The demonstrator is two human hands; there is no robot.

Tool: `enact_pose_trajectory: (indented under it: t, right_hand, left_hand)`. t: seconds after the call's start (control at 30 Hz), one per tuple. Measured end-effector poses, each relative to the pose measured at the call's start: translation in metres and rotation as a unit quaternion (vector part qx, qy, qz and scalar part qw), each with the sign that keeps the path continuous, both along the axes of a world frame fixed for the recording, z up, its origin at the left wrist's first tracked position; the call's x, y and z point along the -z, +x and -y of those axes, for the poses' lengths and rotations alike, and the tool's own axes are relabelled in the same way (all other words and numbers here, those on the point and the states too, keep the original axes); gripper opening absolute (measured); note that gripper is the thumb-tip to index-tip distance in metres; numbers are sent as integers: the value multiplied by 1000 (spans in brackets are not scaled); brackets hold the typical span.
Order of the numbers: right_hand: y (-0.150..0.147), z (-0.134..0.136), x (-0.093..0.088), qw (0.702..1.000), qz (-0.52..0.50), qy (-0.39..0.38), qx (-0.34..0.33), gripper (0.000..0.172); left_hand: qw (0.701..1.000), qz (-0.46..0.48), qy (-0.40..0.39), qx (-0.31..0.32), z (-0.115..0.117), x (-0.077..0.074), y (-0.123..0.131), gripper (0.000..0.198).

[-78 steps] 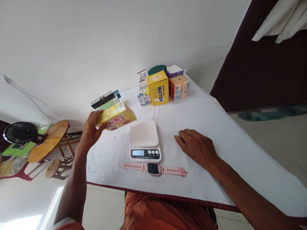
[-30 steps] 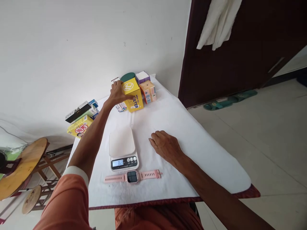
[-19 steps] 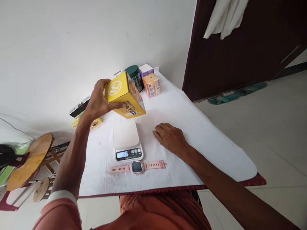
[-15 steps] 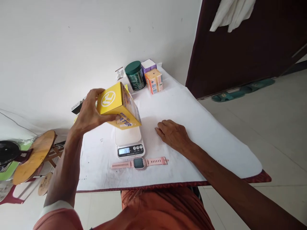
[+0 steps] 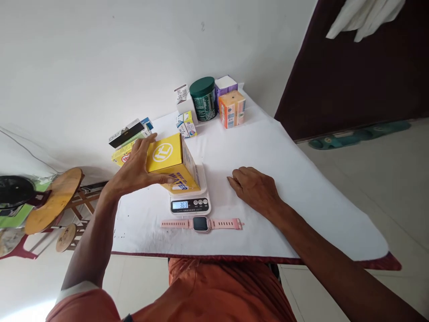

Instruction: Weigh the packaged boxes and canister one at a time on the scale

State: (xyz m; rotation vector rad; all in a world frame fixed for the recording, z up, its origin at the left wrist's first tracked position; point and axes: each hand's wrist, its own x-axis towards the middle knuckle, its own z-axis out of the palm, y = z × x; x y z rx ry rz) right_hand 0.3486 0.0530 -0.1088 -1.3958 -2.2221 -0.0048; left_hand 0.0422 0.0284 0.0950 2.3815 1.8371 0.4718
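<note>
My left hand (image 5: 136,167) is closed around a yellow box (image 5: 174,172) printed "WATER", its thumb on the front face and its fingers at the far left side. The box is over the white kitchen scale (image 5: 208,197); whether its base is fully resting there I cannot tell. The scale's lit display reads 363. In front of the scale lies a pink-strapped smartwatch (image 5: 201,224), stretched out flat. To the right, my right hand (image 5: 253,188) rests on the white tabletop with its fingers curled in, holding nothing visible.
Along the wall stand a green-lidded tub (image 5: 204,99), an orange-wrapped pack (image 5: 232,109), a purple pack (image 5: 225,85), a white box (image 5: 183,100) and a small yellow-white box (image 5: 186,125). Several flat boxes (image 5: 127,134) are stacked behind my left hand. A fan (image 5: 16,192) is at far left.
The yellow box has come down onto or close to the scale, in my left hand. My view has shifted slightly. The display still reads 363, and my right hand keeps its place on the table.
</note>
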Motion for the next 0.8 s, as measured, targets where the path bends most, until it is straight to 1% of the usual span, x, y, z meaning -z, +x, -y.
enact_pose_trajectory:
  t: [0.07,0.13,0.2,0.27,0.33,0.4,0.47,0.53,0.6,0.63,0.7,0.8]
  right_hand:
    - [1,0,2,1000,-4,6,-3,37]
    - [1,0,3,1000,-10,11,-7,37]
    - [2,0,4,1000,-15,15,-11,38]
    - [2,0,4,1000,-20,20,-13,37]
    - [3,0,4,999,-22,27,-14,38]
    - [3,1,4,999,-22,38,-15,38]
    - [3,1,5,999,-20,48,-16,38]
    - [3,1,6,998,-20,58,-14,38]
    - [3,1,7,998,-22,62,-15,38]
    - [3,1,7,998,-23,63,-17,38]
    - [3,1,8,997,-30,63,-21,38]
    - [4,0,9,997,-40,68,-26,38]
  left_hand:
    - [1000,-9,-1,8,-1,-6,1,120]
    - [999,-23,-8,23,-3,-10,5,121]
    - [998,-44,-28,43,-7,-12,11,114]
    - [996,-58,-44,58,-10,-14,16,102]
    - [996,-48,-46,59,-15,-17,15,92]
    - [998,-18,-30,43,-23,-23,8,88]
    - [1000,10,6,18,-36,-31,-4,86]
    - [998,17,52,-5,-55,-40,-19,84]
    - [996,13,86,-23,-78,-46,-34,84]
    - [995,11,93,-33,-89,-47,-41,83]
    - [994,8,90,-55,-108,-42,-52,83]
    - [993,14,63,-95,-125,-26,-64,78]
